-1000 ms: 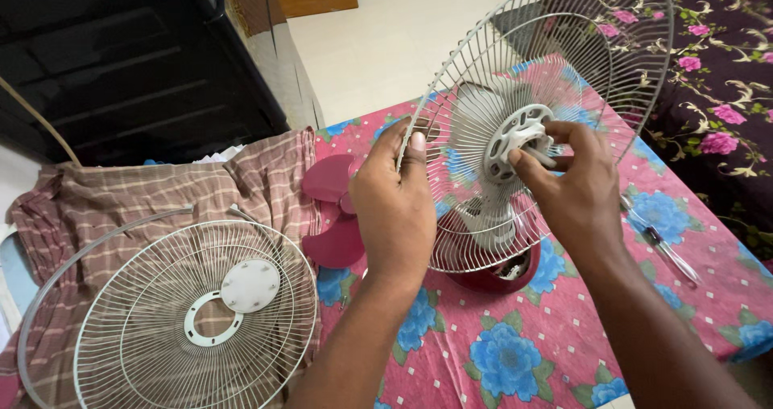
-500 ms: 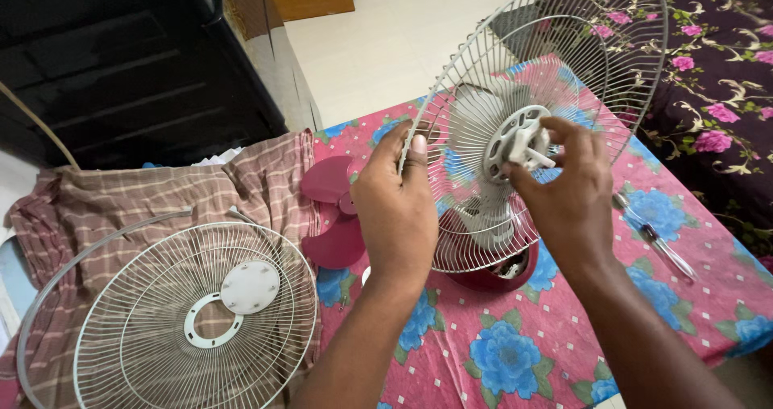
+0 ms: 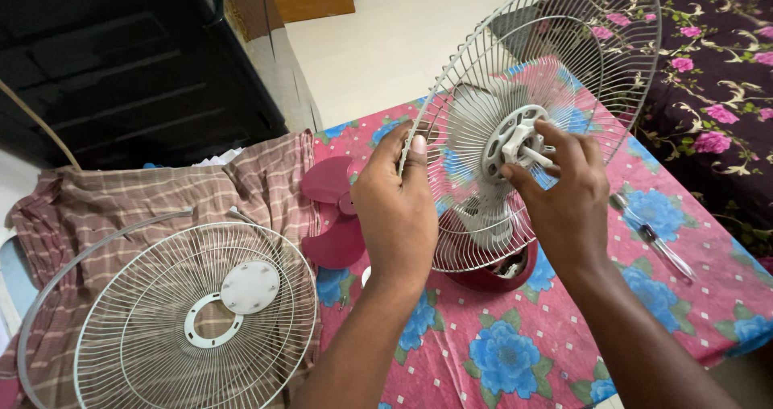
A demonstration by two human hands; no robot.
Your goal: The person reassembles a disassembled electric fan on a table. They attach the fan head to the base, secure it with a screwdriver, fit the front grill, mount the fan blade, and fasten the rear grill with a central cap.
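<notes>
A table fan with a red base [image 3: 491,276] stands on a pink flowered tablecloth [image 3: 499,353]. Its white rear wire guard [image 3: 580,63] is mounted on the motor. My left hand [image 3: 396,208] grips the guard's left rim between thumb and fingers. My right hand [image 3: 564,192] has its fingertips around the white plastic guard nut [image 3: 515,142] at the centre hub, by the motor shaft. The red fan blade [image 3: 330,212] lies on the cloth behind my left hand.
The white front wire guard [image 3: 197,316] with its round centre cap lies flat at the left on a checked brown cloth [image 3: 161,192]. A screwdriver with a clear handle [image 3: 656,240] rests at the right. A dark flowered bedspread [image 3: 717,79] is at the far right, dark furniture [image 3: 137,63] at the left.
My right hand has turned on the centre nut, its fingers shifting up and around the hub. My left hand keeps its hold on the rim.
</notes>
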